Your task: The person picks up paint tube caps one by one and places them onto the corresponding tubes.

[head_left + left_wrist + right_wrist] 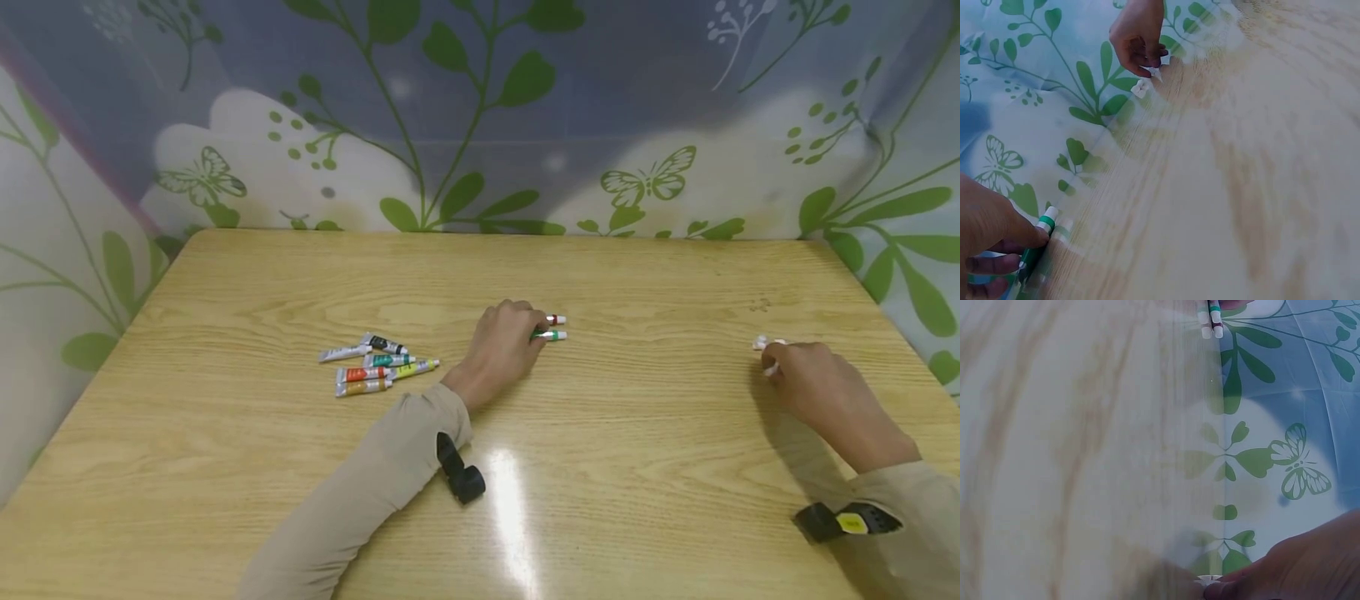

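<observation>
Left hand [501,343] clamped on one green tube [1032,257], right hand [828,392] on one white piece [772,369], six clustered tubes [366,374].

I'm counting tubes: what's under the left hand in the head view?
White-capped ends of a green tube and a dark red tube poke out; the left hand hides the rest and any others.

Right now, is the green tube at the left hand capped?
Capped: the green tube shows a white cap on its end.
</observation>
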